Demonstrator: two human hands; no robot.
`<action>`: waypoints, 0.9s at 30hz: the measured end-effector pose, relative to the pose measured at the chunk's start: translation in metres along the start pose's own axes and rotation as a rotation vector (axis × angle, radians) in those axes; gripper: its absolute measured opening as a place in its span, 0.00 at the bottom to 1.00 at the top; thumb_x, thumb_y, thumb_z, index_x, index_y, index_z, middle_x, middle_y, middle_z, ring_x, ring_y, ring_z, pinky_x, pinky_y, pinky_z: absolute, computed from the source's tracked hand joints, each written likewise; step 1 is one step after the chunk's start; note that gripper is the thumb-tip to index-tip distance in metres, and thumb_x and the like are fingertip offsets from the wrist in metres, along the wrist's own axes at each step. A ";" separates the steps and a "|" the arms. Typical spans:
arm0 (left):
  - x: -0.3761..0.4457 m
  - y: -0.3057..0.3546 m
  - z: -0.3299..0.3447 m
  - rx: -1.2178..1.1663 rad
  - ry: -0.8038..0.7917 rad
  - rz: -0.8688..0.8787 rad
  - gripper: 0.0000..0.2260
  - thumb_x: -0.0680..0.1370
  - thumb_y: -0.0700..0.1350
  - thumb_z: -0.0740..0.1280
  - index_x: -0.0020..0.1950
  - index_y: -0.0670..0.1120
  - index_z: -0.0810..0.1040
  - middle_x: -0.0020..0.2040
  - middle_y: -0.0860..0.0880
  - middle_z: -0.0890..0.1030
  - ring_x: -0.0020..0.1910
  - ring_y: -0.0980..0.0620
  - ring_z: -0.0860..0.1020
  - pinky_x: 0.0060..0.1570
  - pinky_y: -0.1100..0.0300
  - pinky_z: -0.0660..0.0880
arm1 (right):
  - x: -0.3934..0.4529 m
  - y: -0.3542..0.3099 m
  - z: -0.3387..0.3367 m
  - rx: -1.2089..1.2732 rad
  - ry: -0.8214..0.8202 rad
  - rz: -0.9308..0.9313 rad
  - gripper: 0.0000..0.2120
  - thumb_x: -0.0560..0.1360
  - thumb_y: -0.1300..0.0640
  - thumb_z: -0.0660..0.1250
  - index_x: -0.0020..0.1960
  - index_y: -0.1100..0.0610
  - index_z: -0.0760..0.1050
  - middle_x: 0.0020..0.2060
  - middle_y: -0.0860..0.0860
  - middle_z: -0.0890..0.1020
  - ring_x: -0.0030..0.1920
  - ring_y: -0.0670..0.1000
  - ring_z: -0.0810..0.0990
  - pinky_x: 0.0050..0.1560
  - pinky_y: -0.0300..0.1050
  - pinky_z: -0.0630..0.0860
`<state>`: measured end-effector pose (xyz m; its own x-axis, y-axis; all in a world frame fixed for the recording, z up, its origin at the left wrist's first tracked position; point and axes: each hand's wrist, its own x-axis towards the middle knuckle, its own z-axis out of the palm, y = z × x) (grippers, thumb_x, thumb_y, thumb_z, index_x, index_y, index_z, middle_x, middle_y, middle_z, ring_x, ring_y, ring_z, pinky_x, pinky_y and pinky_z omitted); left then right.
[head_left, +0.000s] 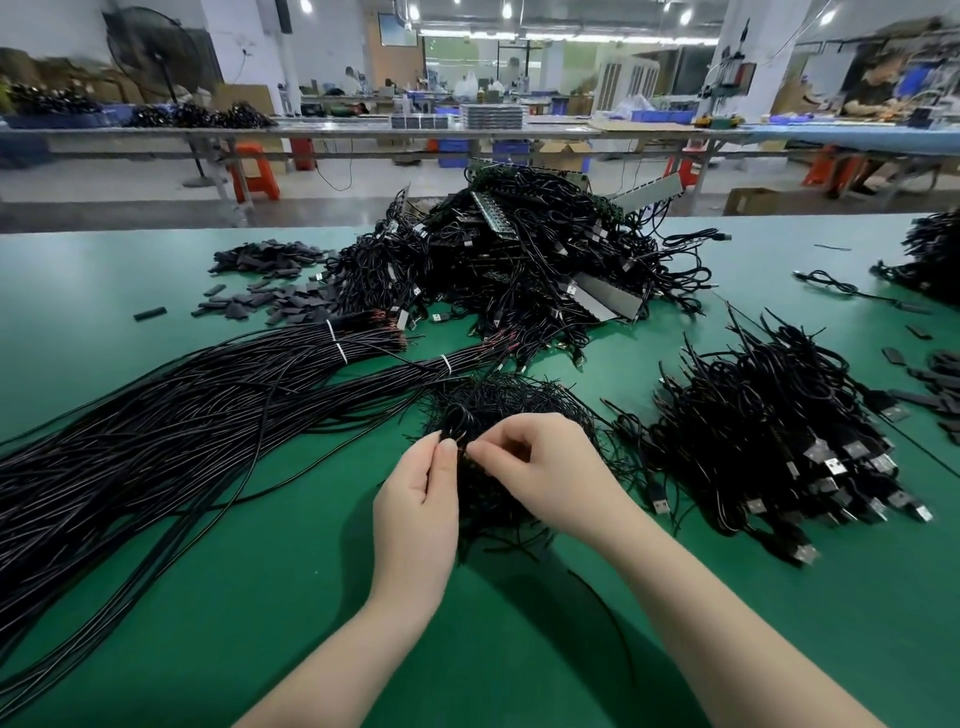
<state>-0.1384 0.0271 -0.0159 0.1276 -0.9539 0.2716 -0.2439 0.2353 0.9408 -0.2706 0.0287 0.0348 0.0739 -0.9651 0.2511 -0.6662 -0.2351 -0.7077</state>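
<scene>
A small coil of thin black cable (460, 418) is held up over a loose heap of black twist ties (519, 405) on the green table (260, 597). My left hand (415, 514) pinches the coil's lower end between thumb and fingers. My right hand (550, 467) pinches something thin and black right beside the coil, fingers curled; the fingertips hide what it is.
Long banded bundles of black cable (156, 431) fan out on the left. A big pile of cables and circuit strips (524, 260) lies behind. Coiled USB cables (779, 452) are stacked on the right. Black sleeve pieces (270, 291) are scattered at the back left.
</scene>
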 end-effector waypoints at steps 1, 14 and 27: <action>0.000 0.000 -0.001 -0.009 -0.008 0.006 0.16 0.82 0.50 0.59 0.55 0.36 0.75 0.56 0.36 0.77 0.56 0.36 0.73 0.58 0.41 0.71 | 0.000 0.000 -0.001 0.096 -0.018 0.067 0.08 0.76 0.52 0.69 0.41 0.53 0.82 0.33 0.44 0.82 0.35 0.42 0.77 0.40 0.37 0.73; 0.000 0.006 0.002 -0.393 -0.048 -0.063 0.07 0.81 0.45 0.63 0.53 0.47 0.81 0.41 0.57 0.83 0.41 0.62 0.79 0.41 0.69 0.74 | -0.003 -0.010 0.014 1.155 -0.179 0.486 0.07 0.76 0.59 0.69 0.40 0.58 0.80 0.32 0.50 0.81 0.30 0.44 0.78 0.31 0.33 0.75; 0.015 0.026 -0.017 -0.276 -0.275 -0.073 0.06 0.80 0.39 0.64 0.49 0.47 0.79 0.34 0.53 0.81 0.35 0.58 0.78 0.38 0.67 0.74 | -0.002 -0.007 0.001 0.727 -0.144 0.201 0.11 0.79 0.60 0.64 0.38 0.56 0.77 0.31 0.49 0.81 0.32 0.44 0.77 0.35 0.35 0.73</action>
<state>-0.1270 0.0222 0.0163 -0.1361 -0.9755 0.1729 0.0285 0.1706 0.9849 -0.2652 0.0322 0.0380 0.1321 -0.9911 0.0180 -0.0255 -0.0216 -0.9994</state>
